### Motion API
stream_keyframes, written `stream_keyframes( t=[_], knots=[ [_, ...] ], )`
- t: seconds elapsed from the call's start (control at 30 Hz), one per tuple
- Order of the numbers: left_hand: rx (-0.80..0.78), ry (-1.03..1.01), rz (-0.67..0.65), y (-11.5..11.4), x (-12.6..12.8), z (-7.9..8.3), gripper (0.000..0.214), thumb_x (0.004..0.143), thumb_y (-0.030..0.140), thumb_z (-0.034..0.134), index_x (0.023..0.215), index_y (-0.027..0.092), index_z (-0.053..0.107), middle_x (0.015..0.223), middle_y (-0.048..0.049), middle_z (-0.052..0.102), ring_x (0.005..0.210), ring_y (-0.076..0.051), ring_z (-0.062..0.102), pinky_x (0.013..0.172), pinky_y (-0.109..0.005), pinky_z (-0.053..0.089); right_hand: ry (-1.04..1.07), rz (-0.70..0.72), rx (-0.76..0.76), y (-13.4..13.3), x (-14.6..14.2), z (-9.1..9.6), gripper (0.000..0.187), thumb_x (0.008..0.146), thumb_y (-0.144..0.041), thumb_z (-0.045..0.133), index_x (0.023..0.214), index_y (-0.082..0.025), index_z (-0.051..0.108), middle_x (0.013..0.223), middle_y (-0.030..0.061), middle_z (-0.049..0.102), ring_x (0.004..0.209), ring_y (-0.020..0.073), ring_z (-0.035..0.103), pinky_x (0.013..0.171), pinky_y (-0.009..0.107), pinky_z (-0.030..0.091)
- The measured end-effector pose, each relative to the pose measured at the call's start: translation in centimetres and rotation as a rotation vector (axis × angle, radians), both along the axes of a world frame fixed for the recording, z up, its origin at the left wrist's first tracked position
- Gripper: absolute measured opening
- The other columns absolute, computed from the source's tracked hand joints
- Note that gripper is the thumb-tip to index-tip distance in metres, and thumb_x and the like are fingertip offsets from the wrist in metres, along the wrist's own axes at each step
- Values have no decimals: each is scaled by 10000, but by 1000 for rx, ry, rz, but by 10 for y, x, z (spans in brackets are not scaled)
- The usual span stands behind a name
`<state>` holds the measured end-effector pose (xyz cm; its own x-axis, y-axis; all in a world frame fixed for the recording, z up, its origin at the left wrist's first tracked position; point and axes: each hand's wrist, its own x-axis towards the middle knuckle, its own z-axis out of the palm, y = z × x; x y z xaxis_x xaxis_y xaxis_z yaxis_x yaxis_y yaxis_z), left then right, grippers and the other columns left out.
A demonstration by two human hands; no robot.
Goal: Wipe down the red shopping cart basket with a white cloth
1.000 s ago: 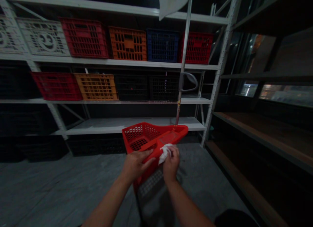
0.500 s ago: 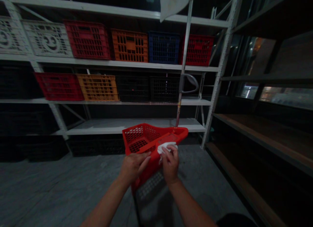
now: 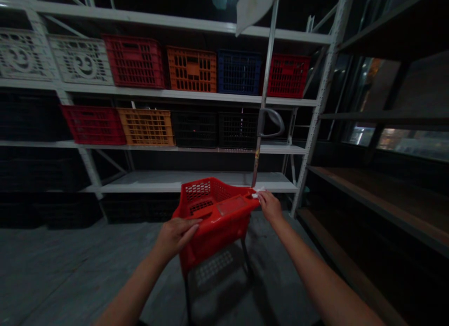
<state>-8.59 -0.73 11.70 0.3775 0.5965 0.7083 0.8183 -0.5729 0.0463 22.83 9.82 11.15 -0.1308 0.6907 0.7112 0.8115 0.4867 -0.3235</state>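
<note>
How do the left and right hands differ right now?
The right hand pinches a white cloth; none shows in the left hand. The left hand rests on the left end of the red cart; the right hand is at its right end. Both are bare.

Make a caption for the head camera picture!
Left grip on a red plastic cart, right grip holding crumpled white wipe at the cart's right end.

White rack, orange crate beside blue crate, yellow crate lower down
</note>
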Motion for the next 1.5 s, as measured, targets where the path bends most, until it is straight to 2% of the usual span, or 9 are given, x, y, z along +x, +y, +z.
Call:
stream_keyframes(
  t=[0.17,0.27,0.43,0.6,0.87,1.03,1.17,1.33,1.5],
  knots=[
    [19,82,63,7,-23,-1,345,837,391,379,944,213,654,865,-21,701,774,-141,626,726,-272,474,-191,-154,-285,-12,-51,24,322,897,-296,307,971,-179,598,888,89,658,833,180,599,723,272,401],
    [11,160,183,4,-18,6,346,844,397,367,965,227,642,945,-32,683,868,-184,603,804,-357,434,-267,-124,-388,0,-69,40,303,874,-272,355,950,-132,613,903,144,653,841,220,603,672,280,395],
    [74,204,311,2,53,15,428,829,442,372,1123,187,550,1205,-91,545,1092,-242,494,942,-434,339,-352,30,-454,21,-87,54,213,808,-195,465,852,-99,650,862,145,668,752,190,612,604,230,378],
    [77,155,413,23,114,4,516,828,415,366,1189,64,478,1242,-170,493,1170,-269,427,984,-430,307,-379,149,-380,8,-93,55,254,858,-219,407,847,-109,635,843,96,664,731,143,588,616,199,364],
    [81,172,432,27,104,-5,436,841,348,368,1198,126,481,1253,-140,491,1173,-246,430,954,-387,357,-376,321,-24,-19,-24,22,227,888,-271,375,910,-191,587,804,44,653,728,135,593,657,219,399],
    [77,170,407,24,107,-4,422,841,357,375,1186,144,493,1246,-117,504,1164,-234,442,950,-384,369,-177,280,257,-21,19,-4,235,873,-184,388,1007,-177,580,971,80,642,929,167,572,837,316,413],
    [77,170,390,27,111,-5,423,840,351,376,1186,138,493,1246,-119,502,1159,-241,448,942,-392,377,89,178,385,-39,-11,-26,205,847,-150,423,935,-191,604,988,73,620,967,190,540,873,398,395],
    [87,165,381,29,107,-5,393,857,290,327,1175,141,506,1241,-116,507,1162,-233,446,943,-391,374,293,258,349,-61,-85,-43,198,828,-132,454,900,-212,620,874,52,581,867,159,543,801,339,453],
    [65,150,365,28,100,-2,394,858,279,317,1176,148,508,1230,-97,519,1147,-223,464,934,-385,385,382,253,398,-57,-74,-52,204,819,-117,438,884,-204,611,883,57,578,886,165,537,818,353,446]
  ],
)
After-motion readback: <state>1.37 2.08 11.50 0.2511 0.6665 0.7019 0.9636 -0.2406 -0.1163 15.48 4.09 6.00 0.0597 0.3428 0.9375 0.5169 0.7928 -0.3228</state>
